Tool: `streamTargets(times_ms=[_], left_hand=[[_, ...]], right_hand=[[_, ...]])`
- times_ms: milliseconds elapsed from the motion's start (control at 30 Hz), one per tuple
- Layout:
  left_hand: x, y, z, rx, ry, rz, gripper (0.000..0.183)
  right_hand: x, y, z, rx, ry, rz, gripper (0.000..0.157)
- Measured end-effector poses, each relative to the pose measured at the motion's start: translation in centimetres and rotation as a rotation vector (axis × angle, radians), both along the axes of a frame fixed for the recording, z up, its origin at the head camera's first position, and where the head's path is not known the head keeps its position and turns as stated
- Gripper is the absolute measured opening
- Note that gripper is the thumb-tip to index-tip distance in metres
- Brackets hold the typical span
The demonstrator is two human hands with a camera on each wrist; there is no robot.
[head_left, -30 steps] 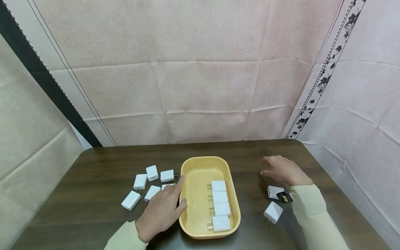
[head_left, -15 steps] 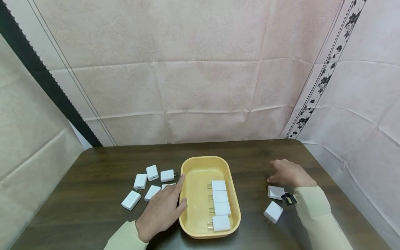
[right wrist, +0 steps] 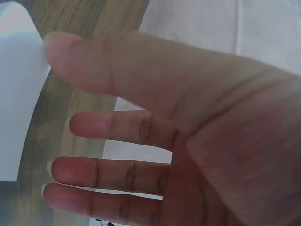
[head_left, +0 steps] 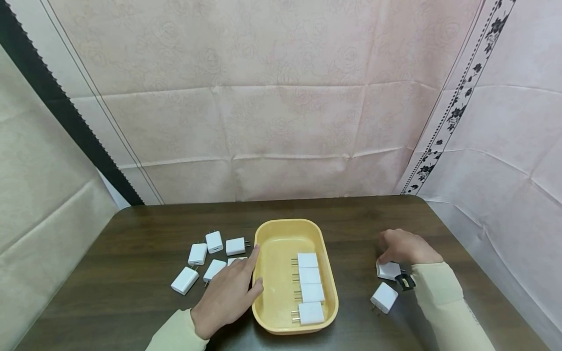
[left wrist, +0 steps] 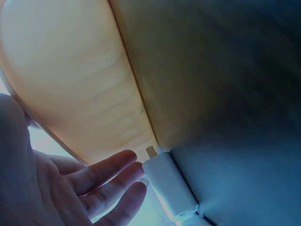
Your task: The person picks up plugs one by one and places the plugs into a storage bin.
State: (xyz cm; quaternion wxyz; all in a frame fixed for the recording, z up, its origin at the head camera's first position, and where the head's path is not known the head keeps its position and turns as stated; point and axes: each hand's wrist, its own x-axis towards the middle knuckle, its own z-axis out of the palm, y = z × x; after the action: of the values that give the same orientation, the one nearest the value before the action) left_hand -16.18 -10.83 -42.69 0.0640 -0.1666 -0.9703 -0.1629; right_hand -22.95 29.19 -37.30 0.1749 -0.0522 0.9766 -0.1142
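Note:
My left hand (head_left: pixel 230 295) rests at the left side of a yellow tray (head_left: pixel 274 234), its index fingertip on the rim and the other fingers spread below. In the left wrist view its fingertips lie close to a white charger plug (left wrist: pixel 169 186) beside the tray; contact is unclear. My right hand (head_left: pixel 408 247) hovers over a white charger plug (head_left: pixel 388 271) on the right. The right wrist view has the thumb tip at that plug's edge (right wrist: pixel 21 94), with the other fingers extended; the index finger is mostly hidden. Inside the tray, several white charger plugs (head_left: pixel 309 276) form a column along the right.
More loose charger plugs (head_left: pixel 184 281) lie on the dark wooden table (head_left: pixel 131 292) left of the tray. Another plug (head_left: pixel 384 298) sits near the right forearm. Pale cloth (head_left: pixel 281 122) hangs behind the table and along both sides.
My right hand has shifted right and toward the nearer part of the table, and its thumb now overlaps the upper plug on the right. The left hand and tray stay put.

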Motion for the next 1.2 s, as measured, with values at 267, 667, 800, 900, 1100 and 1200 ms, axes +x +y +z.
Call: streamTargets(times_ms=[267,667,800,900,1100,1200], left_hand=[[-0.1,0.0,0.2,0.0,-0.015,0.003,0.068],[0.1,0.0,0.3,0.003,-0.026,0.004,0.068],[0.0,0.0,0.2,0.007,-0.032,0.008,0.069],[0.0,-0.1,0.2,0.007,-0.025,0.004,0.069],[0.0,0.0,0.2,0.0,-0.021,0.003,0.069],[0.0,-0.1,0.2,-0.001,-0.014,-0.001,0.069]], right_hand=[[0.2,-0.5,-0.3,-0.034,-0.034,0.001,0.032],[0.6,-0.9,-1.6,-0.09,-0.084,-0.036,0.04],[0.6,-0.9,-1.9,-0.09,-0.078,-0.02,0.04],[0.4,-1.0,-2.1,-0.08,-0.074,-0.01,0.039],[0.3,-1.0,-2.3,-0.092,-0.08,-0.012,0.034],[0.4,-1.0,-2.3,-0.105,-0.086,-0.022,0.033]])
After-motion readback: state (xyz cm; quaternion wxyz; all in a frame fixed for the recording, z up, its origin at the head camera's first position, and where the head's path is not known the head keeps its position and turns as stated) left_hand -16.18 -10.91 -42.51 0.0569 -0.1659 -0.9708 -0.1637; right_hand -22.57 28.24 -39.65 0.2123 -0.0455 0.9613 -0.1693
